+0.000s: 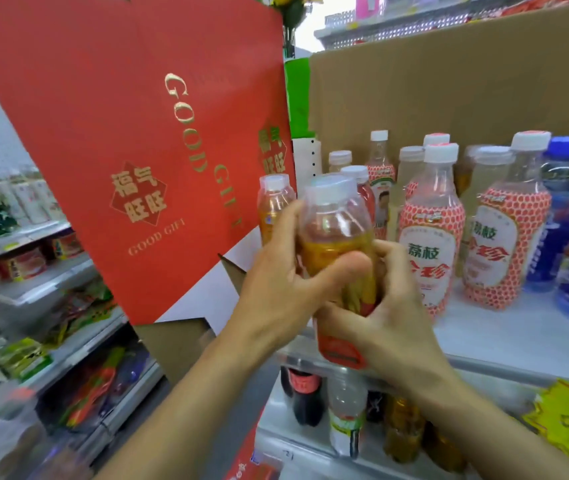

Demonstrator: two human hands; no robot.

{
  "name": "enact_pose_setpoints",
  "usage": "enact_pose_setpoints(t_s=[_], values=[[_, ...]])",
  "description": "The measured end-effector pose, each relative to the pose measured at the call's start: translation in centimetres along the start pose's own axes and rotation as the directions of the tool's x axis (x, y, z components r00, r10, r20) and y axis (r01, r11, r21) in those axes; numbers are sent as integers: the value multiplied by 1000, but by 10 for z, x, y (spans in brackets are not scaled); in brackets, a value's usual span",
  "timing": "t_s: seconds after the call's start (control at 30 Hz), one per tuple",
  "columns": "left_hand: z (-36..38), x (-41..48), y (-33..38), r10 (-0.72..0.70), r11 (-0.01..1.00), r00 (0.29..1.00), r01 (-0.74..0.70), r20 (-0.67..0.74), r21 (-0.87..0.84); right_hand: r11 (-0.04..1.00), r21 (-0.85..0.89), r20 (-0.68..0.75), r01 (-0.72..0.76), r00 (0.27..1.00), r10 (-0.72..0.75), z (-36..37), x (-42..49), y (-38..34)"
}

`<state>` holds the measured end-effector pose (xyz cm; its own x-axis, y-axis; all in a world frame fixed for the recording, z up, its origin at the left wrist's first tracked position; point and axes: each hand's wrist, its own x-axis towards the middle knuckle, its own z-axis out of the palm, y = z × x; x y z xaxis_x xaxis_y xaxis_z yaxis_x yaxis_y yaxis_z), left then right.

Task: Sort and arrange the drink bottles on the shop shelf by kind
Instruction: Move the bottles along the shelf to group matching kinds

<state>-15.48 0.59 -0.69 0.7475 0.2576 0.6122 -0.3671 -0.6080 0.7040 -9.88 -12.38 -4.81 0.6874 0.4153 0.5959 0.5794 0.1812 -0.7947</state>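
An amber drink bottle (335, 230) with a white cap and a red lower label is held above the front edge of the white shelf (518, 334). My left hand (283, 271) grips its middle with the thumb across the front. My right hand (387, 306) grips its lower part from the right. A similar amber bottle (271, 206) stands just behind my left hand. To the right stand red-and-white dotted lychee drink bottles (432, 233) (508, 237), with pale drink bottles behind them. Blue drink bottles (567, 209) stand at the far right.
A big red gift bag (120, 133) leans at the left of the shelf, close to my left hand. A cardboard sheet (449, 91) backs the shelf. The shelf below holds dark, clear and amber bottles (345, 410). Snack shelves (34, 271) run along the left.
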Motion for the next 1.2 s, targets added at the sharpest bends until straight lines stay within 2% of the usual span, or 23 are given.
enact_pose_setpoints(t_s=[0.17,0.27,0.33,0.43,0.5,0.63,0.87,0.9,0.93,1.0,1.03,1.07,1.1,1.13,1.2], values=[[-20,1,-10,-61,995,991,52,-118,-80,990,-128,111,60,993,-46,14,13,-1],[-35,9,-15,-70,997,973,64,-219,-32,969,-223,-16,104,994,-110,8,18,10],[-38,19,-19,-76,996,964,86,-253,26,977,-214,-113,-9,993,-16,10,25,22],[-36,35,-32,-121,986,962,145,-244,80,965,-189,-126,-181,979,159,22,45,39],[-32,42,-46,-145,977,961,177,-234,120,958,-176,-157,-225,968,198,27,56,49],[-21,47,-69,-165,961,956,211,-241,179,960,-177,-134,-219,971,197,20,57,56],[-6,47,-73,-184,922,949,257,-257,290,992,-92,-63,-86,995,81,-13,22,26],[-3,44,-70,-162,908,940,261,-302,326,993,-102,-69,-62,996,55,-20,17,21],[0,40,-66,-76,891,929,227,-363,394,992,-119,-84,-35,996,25,-27,13,16],[11,35,-52,225,858,879,26,-421,513,988,-154,-121,14,992,-33,-42,6,5],[20,35,-45,343,850,852,-103,-395,517,986,-165,-139,29,989,-52,-49,3,1],[31,36,-41,391,858,851,-199,-351,473,985,-167,-156,37,986,-63,-56,1,-3],[43,39,-38,367,887,879,-232,-305,399,985,-167,-173,40,983,-69,-64,-1,-5],[55,42,-37,281,931,923,-195,-263,308,985,-166,-190,42,979,-74,-72,-2,-6],[75,53,-39,46,990,979,-18,-200,140,984,-170,-223,53,971,-91,-88,-5,-7]])
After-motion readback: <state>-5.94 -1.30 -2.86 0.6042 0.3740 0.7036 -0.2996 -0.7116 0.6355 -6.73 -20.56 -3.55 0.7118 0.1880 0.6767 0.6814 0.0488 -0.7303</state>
